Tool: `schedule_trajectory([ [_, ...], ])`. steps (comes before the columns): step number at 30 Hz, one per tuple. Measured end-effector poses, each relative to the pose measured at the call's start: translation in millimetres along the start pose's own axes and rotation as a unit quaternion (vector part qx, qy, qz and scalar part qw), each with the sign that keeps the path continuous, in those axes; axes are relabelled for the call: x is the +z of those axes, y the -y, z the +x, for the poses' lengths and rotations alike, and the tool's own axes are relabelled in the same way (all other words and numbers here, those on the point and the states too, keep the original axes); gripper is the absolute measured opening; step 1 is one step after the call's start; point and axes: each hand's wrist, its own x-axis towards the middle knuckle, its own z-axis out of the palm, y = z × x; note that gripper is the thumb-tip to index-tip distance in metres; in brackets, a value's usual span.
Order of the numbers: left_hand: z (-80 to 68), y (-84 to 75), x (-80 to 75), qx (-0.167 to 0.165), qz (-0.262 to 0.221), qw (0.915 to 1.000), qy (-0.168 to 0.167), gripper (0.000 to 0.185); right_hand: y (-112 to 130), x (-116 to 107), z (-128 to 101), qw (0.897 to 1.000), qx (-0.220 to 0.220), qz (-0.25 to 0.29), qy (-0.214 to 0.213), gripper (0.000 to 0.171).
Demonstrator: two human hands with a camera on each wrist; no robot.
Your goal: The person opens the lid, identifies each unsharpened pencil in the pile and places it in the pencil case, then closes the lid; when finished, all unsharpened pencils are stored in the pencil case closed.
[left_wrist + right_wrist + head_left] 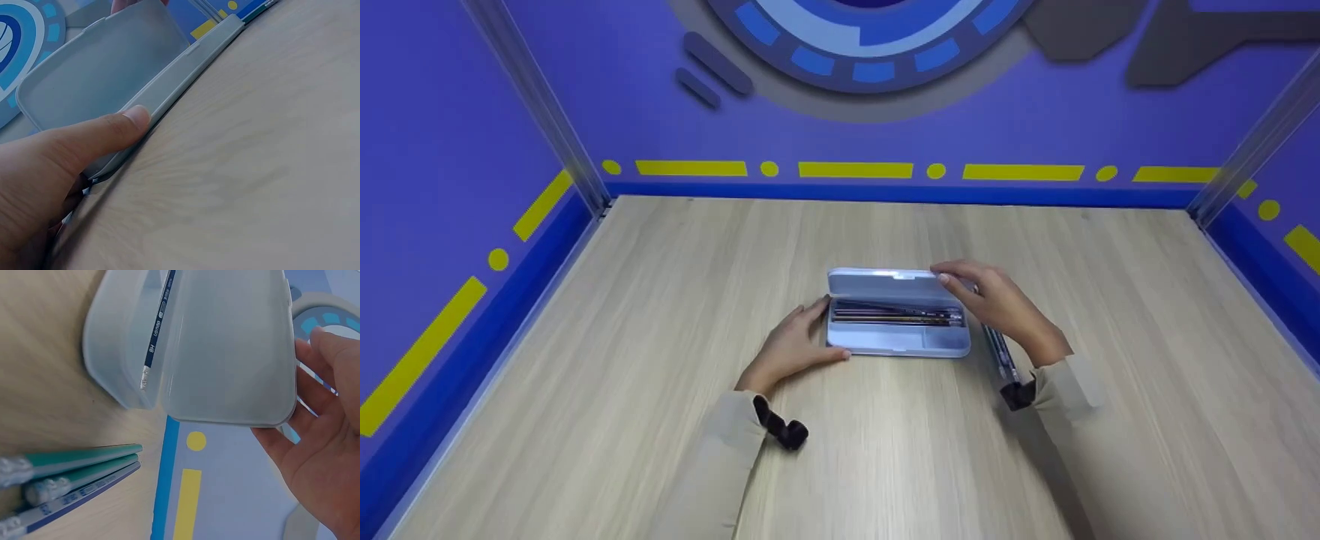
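Observation:
A pale translucent pencil case (877,342) lies on the table with its lid (870,283) raised at the back. Inside its rear compartment are several dark pencils (892,315); one, marked HB (156,337), shows in the right wrist view. My left hand (789,351) grips the left end of the case, the thumb (135,117) along the front wall and the fingers around the far side. At the lid's upper right corner, my right hand (997,300) holds the edge, with fingers behind the lid (230,349) in the right wrist view.
Loose pencils (999,352), green and blue ones (84,464) in the right wrist view, lie right of the case beneath my right wrist. Beyond the wooden table (697,255) stand blue-purple panels (847,142) at the back and sides.

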Motion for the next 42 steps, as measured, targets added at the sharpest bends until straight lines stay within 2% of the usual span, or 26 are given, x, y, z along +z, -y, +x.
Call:
schedule_trajectory([
  [9, 0.3, 1.8, 0.1, -0.005, 0.0, 1.0, -0.001, 0.103, -9, 10, -10, 0.999, 0.021, 0.013, 0.049, 0.045],
  [18, 0.4, 1.2, -0.3, -0.001, -0.007, 1.0, -0.001, 0.103, -19, 16, -23, 0.997, 0.005, 0.032, 0.073, 0.049],
  [29, 0.6, 0.2, 0.5, -0.014, -0.005, 0.9999, 0.007, 0.105, -18, 23, -30, 0.994, -0.015, -0.025, 0.104, 0.047],
  [42, 0.7, 0.3, 0.4, -0.018, -0.003, 0.9997, 0.012, 0.105, -13, 27, -34, 0.99, -0.051, -0.085, 0.103, 0.045],
])
